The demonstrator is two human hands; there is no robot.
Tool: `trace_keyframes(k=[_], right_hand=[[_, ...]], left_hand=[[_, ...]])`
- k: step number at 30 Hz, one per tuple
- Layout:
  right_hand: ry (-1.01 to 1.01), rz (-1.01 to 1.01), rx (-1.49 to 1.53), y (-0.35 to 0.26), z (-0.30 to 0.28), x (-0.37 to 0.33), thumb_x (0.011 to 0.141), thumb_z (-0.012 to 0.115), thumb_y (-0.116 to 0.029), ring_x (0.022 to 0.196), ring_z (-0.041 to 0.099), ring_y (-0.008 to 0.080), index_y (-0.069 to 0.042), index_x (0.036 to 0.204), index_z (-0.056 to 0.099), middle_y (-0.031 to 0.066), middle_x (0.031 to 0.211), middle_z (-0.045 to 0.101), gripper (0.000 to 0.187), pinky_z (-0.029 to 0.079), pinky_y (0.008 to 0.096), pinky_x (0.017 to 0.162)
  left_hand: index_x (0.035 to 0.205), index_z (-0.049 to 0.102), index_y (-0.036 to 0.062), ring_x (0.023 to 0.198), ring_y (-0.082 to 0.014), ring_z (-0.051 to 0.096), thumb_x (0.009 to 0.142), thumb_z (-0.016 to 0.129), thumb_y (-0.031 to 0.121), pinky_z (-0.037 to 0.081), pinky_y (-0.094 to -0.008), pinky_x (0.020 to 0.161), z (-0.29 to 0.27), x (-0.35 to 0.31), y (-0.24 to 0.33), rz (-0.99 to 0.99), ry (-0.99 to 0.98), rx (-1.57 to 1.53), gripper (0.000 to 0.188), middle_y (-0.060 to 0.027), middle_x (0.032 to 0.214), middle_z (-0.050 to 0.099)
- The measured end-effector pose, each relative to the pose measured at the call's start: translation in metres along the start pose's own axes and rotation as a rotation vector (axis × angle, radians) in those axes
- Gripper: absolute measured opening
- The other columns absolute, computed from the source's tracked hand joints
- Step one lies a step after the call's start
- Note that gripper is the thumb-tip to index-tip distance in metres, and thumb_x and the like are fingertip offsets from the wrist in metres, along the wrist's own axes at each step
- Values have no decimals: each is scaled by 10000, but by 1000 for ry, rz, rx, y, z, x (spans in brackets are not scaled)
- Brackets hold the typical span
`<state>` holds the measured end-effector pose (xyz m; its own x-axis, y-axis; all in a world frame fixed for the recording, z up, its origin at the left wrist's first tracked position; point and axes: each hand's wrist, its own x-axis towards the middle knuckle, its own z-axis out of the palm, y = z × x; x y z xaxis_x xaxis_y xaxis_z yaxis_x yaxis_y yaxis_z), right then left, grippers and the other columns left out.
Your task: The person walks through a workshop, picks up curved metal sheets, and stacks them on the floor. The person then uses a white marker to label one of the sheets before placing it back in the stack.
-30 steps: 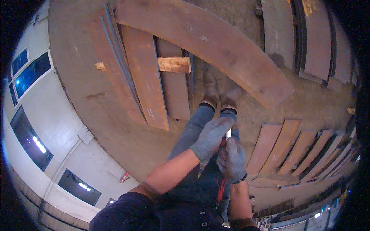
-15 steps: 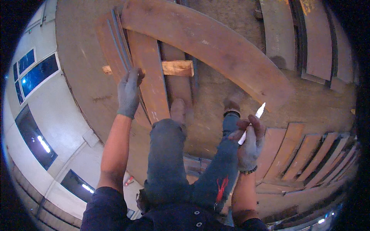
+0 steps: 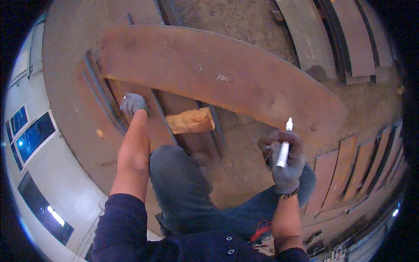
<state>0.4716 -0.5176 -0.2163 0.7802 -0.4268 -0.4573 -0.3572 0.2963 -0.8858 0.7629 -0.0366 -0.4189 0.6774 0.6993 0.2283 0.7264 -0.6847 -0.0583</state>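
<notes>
A white marker pen (image 3: 283, 153) is gripped in my gloved right hand (image 3: 288, 163), its white tip pointing away from me. That hand is over my bent right knee, close to the near edge of a long rusty steel plate (image 3: 205, 65) with light chalky marks. My gloved left hand (image 3: 133, 105) is closed against a narrower rusty plate (image 3: 155, 114), just below the long plate's left part. The curled fingers of the left hand are mostly hidden. Beside it, on the left, thin steel strips (image 3: 102, 94) lie on edge.
A wooden block (image 3: 192, 121) lies by the narrower plate. More flat plates (image 3: 305, 39) lie at the far right, and a row of steel pieces (image 3: 349, 170) rests at the near right. A white wall (image 3: 56, 174) with windows runs along the left.
My knees have bent and I am lower and closer to the plates. My left hand has shifted to the narrower plate, nearer the long one. The marker stays in my right hand.
</notes>
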Motion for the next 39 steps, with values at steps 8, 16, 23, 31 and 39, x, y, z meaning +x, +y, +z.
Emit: trace_keyframes(k=[8,16,23,31,39], right_hand=[[349,-177,-2,-6,61,-10,1028,582,-138,851,674,156,2,1344,535,146,1086,704,349,551,290,687],[416,-283,-243,17,74,-8,993,631,-75,955,689,194,-29,1350,556,154,1144,683,367,569,305,791],[496,-564,-555,69,114,-7,897,705,57,871,656,179,-108,1198,560,89,1017,633,373,560,326,781],[332,-469,-478,96,168,-7,834,789,-35,912,712,285,-46,1170,655,154,1043,709,362,562,380,769],[295,-440,-452,114,186,-6,807,784,-50,838,682,352,-114,1078,602,122,920,691,332,548,446,729]], left_hand=[[1118,589,13,1034,-411,640,1016,413,386,532,-517,850,-33,-27,21,-17,-91,-44,425,-242,1173,536],[1162,561,8,1026,-413,652,1019,407,352,551,-522,801,-60,-38,27,74,-251,69,403,-258,1186,527],[1234,563,-8,1059,-430,662,1016,415,336,576,-518,817,-54,-32,25,83,-207,195,434,-318,1310,518],[1213,611,-41,1149,-411,633,1005,415,369,558,-515,859,-38,-24,14,17,-120,79,500,-275,1281,591],[1178,634,-30,1137,-402,643,994,423,381,539,-508,925,-54,-32,20,34,-188,121,498,-271,1274,614]])
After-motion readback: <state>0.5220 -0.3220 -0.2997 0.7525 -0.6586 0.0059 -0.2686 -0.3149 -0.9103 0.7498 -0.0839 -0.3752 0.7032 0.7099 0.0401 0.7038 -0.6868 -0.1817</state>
